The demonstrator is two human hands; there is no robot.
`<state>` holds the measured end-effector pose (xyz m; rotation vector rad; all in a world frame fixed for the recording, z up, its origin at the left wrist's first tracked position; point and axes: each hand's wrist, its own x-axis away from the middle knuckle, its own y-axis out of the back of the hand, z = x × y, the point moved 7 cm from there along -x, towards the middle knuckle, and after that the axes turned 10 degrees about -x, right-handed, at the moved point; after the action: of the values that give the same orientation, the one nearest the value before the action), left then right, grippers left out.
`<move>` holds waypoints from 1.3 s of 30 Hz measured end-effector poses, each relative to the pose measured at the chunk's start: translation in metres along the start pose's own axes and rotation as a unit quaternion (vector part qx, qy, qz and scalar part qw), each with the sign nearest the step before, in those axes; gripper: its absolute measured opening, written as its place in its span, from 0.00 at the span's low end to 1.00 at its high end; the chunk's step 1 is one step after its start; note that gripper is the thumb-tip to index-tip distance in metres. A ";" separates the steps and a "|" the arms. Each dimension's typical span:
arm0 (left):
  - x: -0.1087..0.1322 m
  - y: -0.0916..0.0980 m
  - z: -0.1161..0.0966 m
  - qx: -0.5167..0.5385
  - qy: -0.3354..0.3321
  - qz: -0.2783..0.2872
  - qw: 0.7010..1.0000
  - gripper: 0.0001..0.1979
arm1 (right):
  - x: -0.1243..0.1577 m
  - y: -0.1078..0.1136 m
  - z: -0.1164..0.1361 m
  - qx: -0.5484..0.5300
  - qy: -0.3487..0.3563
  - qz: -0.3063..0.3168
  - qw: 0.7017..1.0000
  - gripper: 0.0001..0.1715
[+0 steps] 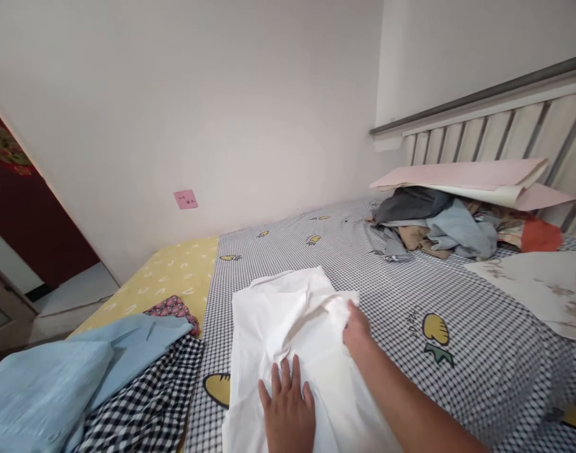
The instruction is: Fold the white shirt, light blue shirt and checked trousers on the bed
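A white garment (288, 327) lies partly folded on the checked bedsheet (481, 352). My left hand (288, 409) rests flat on its lower part, fingers stretched out and slightly apart. My right hand (356, 327) reaches in from the right and pinches a fold of the white cloth near its middle, fingers closed on the fabric.
A light blue cloth (56, 377) and a black-and-white checked cloth (146, 402) lie at the left. A yellow sheet (170, 277) is beyond them. A pile of clothes (439, 229) under pink boards (471, 176) sits by the headboard (505, 126). A pink note (185, 199) is on the wall.
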<state>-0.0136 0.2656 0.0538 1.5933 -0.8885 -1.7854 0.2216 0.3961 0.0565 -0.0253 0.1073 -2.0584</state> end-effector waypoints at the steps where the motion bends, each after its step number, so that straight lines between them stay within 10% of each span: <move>1: 0.000 0.000 0.000 0.002 -0.001 -0.004 1.000 0.23 | -0.008 0.014 -0.004 -0.038 -0.022 -0.022 0.999 0.22; 6: 0.001 -0.005 0.001 -0.002 -0.002 -0.021 1.000 0.23 | -0.016 0.051 -0.016 -0.147 -0.073 -0.079 0.983 0.21; 11: 0.006 -0.018 0.005 -0.009 -0.017 -0.029 0.999 0.25 | -0.011 0.035 0.006 -0.135 -0.040 -0.053 0.989 0.26; 20: 0.008 -0.024 0.003 0.000 0.020 -0.026 0.999 0.24 | 0.064 -0.104 0.049 0.078 0.089 0.293 0.949 0.28; 24: 0.008 -0.028 0.001 0.003 0.022 -0.009 1.000 0.20 | 0.093 -0.118 0.041 0.203 0.089 0.397 0.891 0.47; 27: 0.007 -0.027 0.001 0.005 0.022 0.006 1.000 0.20 | 0.105 -0.114 0.042 0.212 0.084 0.475 0.850 0.30; 32: 0.005 -0.020 0.001 0.010 0.030 0.001 1.000 0.25 | 0.058 -0.081 0.055 0.150 0.119 0.297 0.935 0.22; 39: 0.008 -0.031 0.002 -0.002 0.027 -0.004 1.000 0.25 | -0.038 -0.001 0.034 0.226 0.056 0.059 0.971 0.12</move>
<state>-0.0162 0.2788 0.0247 1.6367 -0.8555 -1.7394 0.2407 0.4273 0.0912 0.3707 -0.2853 -1.9208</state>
